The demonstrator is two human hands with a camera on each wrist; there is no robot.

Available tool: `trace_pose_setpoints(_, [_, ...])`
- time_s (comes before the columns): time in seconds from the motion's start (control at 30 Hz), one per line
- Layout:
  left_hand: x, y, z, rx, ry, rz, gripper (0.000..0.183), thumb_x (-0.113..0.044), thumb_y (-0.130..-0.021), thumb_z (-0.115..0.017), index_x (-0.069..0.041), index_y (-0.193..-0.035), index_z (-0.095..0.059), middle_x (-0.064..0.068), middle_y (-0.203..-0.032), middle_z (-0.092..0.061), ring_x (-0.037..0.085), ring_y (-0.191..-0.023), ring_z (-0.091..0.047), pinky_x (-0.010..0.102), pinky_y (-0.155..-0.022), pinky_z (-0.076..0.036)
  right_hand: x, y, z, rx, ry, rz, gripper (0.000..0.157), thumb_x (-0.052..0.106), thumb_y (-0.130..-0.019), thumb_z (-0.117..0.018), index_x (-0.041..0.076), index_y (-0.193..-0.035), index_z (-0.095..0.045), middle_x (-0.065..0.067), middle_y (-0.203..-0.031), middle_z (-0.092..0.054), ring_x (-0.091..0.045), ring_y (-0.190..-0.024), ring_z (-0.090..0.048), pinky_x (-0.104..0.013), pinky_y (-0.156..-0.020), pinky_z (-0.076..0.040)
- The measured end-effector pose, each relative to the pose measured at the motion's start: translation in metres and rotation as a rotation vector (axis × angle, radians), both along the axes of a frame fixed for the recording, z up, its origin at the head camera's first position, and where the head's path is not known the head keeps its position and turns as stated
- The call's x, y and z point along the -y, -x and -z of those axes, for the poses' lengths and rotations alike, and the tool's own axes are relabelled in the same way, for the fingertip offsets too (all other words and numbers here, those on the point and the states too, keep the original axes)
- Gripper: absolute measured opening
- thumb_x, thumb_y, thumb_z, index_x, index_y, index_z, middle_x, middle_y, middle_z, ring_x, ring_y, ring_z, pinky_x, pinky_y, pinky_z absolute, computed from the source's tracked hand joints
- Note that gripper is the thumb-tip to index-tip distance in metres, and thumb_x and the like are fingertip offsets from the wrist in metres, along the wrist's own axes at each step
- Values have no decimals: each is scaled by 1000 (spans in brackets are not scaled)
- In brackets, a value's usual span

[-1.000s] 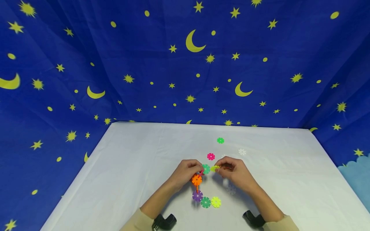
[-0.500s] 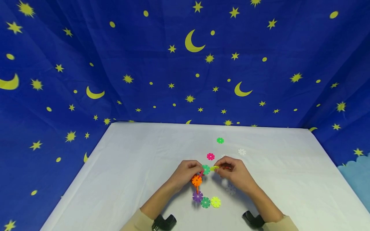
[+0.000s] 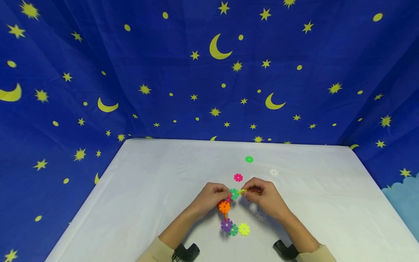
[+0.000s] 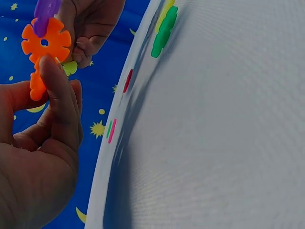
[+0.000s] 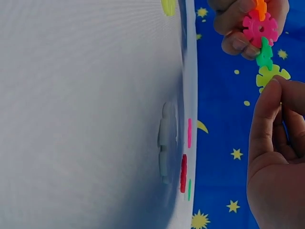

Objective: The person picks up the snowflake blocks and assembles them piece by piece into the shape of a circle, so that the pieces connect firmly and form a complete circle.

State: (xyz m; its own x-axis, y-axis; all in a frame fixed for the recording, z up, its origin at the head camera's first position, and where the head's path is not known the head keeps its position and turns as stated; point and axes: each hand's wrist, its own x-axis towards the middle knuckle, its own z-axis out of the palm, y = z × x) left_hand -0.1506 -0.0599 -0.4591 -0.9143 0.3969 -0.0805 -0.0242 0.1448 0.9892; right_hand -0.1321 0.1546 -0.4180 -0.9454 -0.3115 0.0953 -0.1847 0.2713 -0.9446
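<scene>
The left hand (image 3: 211, 197) has a narrow, pinching grip on the row of discs (image 3: 224, 206), near the pink disc (image 5: 260, 29), up above the white surface (image 3: 163, 167). The right hand (image 3: 266, 197) pinches the yellow disc (image 5: 272, 74), which touches the green disc (image 5: 264, 57). I can't tell if those two are pushed tight. It seems best to pinch close to where they meet and push straight and softly, so nothing bends.

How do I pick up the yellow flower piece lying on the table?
I'd pinch the yellow flower piece by its notched rim, coming from the right: it's thin and flat, and a green piece sits on its left.
</scene>
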Motion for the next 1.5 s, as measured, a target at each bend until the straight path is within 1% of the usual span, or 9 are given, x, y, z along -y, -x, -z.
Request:
trace_pose_setpoints(0.2, [1,0,0,-11,16,27,16,-13,-90,-65,-1,-82,-71,3,-71,-63,11,-58,-52,23,-53,-47,1,-1,0,-25,10,-9,10,-7,-84,-68,0,-89,-69,-12,-91,-65,-26,-77,-63,-30,-70,-56])
trace_pose_setpoints(0.37, [3,0,-2,16,-7,60,16,-11,-90,-66,2,-81,-69,4,-70,-62,11,-56,-52,22,-50,-48,1,-2,0,-73,2,-48,9,-7,-83,-69,1,-86,-70,-11,-89,-66,-23,-75,-62,-30,-68,-56])
trace_pose_setpoints(0.6, [5,1,-1,72,-40,97,17,-14,-91,-65,2,-85,-68,4,-72,-61,11,-57,-53,23,-51,-48,1,-2,0,-98,4,-46,11,-7,-82,-69,3,-87,-70,-10,-89,-66,-25,-74,-62,-31,-65,-56])
trace_pose_setpoints(0.7, [6,2,-2,100,-81,127,17,-14,-94,-60,3,-92,-64,5,-76,-59,12,-61,-53,24,-54,-48,2,-1,1,-90,24,-63,12,-8,-83,-68,1,-90,-69,-11,-89,-65,-26,-74,-63,-33,-65,-57])
trace_pose_setpoints(0.87, [7,4,-2,165,-195,168,17,-11,-98,-52,6,-100,-56,14,-83,-63,15,-63,-61,26,-59,-53,4,-1,6,-51,26,-105,12,-7,-84,-67,1,-92,-68,-11,-90,-64,-21,-78,-62,-33,-65,-57])
trace_pose_setpoints(1.07, [7,3,-5,210,-248,131,16,-11,-96,-53,5,-97,-54,16,-74,-65,17,-55,-61,28,-56,-55,4,-2,7,-17,18,-93,11,-5,-83,-69,2,-91,-68,-10,-87,-64,-22,-76,-62,-33,-63,-57])
trace_pose_setpoints(1.17, [7,4,-6,201,-221,96,16,-12,-95,-55,4,-95,-56,17,-73,-66,18,-57,-62,28,-56,-55,4,-3,6,-11,4,-84,11,-4,-83,-69,3,-91,-68,-9,-85,-64,-22,-74,-62,-32,-62,-56])
trace_pose_setpoints(1.33, [7,5,-4,99,-74,60,19,-19,-92,-62,0,-91,-64,8,-75,-65,14,-65,-58,24,-60,-49,4,-3,4,-20,-15,-79,11,-4,-83,-70,3,-91,-68,-9,-85,-64,-23,-74,-61,-32,-63,-56])
trace_pose_setpoints(1.5, [6,6,-3,69,-35,81,20,-20,-91,-64,0,-90,-68,6,-75,-66,13,-66,-57,25,-61,-49,3,-3,2,-31,-25,-76,10,-3,-83,-70,3,-91,-68,-9,-85,-64,-24,-74,-61,-31,-63,-56])
